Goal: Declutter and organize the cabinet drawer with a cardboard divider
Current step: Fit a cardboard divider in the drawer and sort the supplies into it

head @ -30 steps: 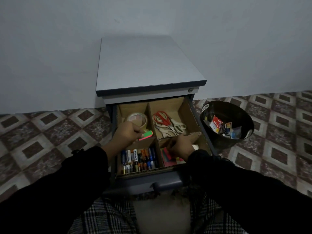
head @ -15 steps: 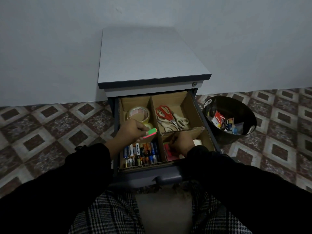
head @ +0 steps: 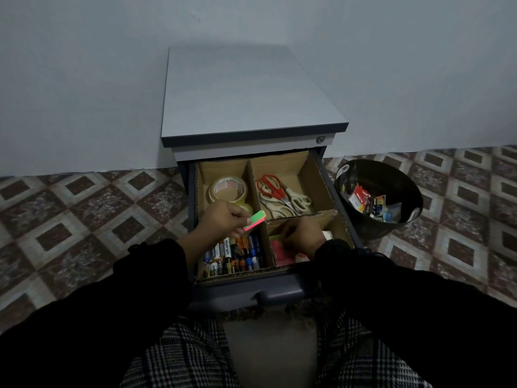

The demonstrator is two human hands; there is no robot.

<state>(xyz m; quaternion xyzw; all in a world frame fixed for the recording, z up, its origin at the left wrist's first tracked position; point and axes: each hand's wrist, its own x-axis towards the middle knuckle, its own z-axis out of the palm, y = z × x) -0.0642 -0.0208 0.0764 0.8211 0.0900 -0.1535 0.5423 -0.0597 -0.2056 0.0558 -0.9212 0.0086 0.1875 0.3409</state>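
Grey cabinet point(head: 246, 91) against wall, top drawer point(head: 279, 294) pulled open. Cardboard divider point(head: 256, 191) inside, splitting drawer into four bays. Black bin point(head: 383, 228) on tiled floor just right, holding scraps. Far-left bay: tape roll point(head: 227, 189). Far-right bay: scissors point(head: 282, 196), red and white handles. Near-left bay: batteries point(head: 233, 257) in rows. Near-right bay: pink notes point(head: 281, 249). Left hand point(head: 221, 221) above divider's crossing, pinching green-pink pad point(head: 255, 219). Right hand point(head: 303, 233) down in near-right bay, fingers curled onto notes; grip cannot be told.

Left hand point(head: 223, 221) pinches sticky pad point(head: 254, 219) — right hand point(head: 303, 233) in drawer point(head: 330, 175).
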